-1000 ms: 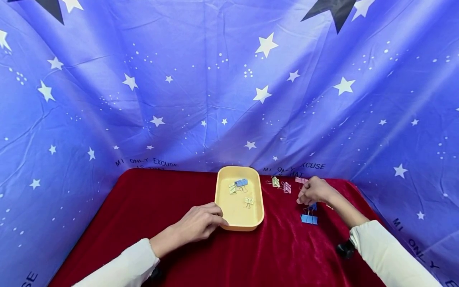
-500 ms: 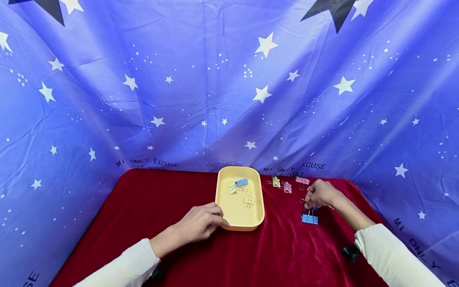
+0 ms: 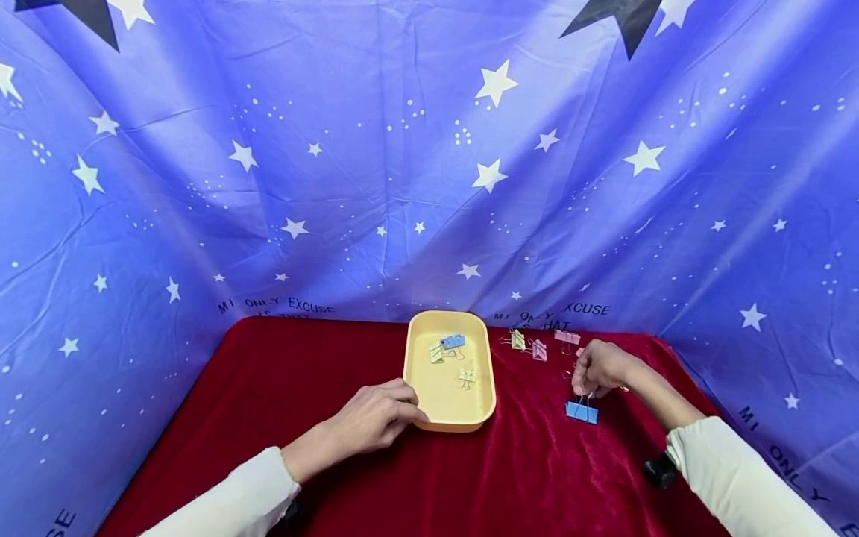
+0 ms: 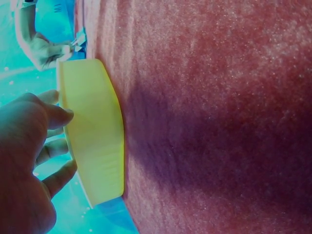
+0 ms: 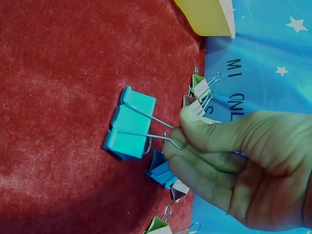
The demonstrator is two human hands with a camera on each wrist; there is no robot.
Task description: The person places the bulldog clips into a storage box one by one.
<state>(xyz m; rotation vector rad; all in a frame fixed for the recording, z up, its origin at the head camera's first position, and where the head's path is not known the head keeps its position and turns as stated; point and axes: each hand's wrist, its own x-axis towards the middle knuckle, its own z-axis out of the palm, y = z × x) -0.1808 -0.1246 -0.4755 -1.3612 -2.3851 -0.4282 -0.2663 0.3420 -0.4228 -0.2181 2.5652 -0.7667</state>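
Blue clip near darker clip clear in right wrist view, not head.

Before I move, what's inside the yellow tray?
A blue binder clip, a yellow binder clip beside it, and another yellow clip apart from both; the tray floor beneath them is covered.

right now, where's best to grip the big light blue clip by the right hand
On the big light blue clip, probably the wire handles, approached from their free ends, the far side in the head view: they jut out past the broad body toward the right hand, slim enough to pinch.
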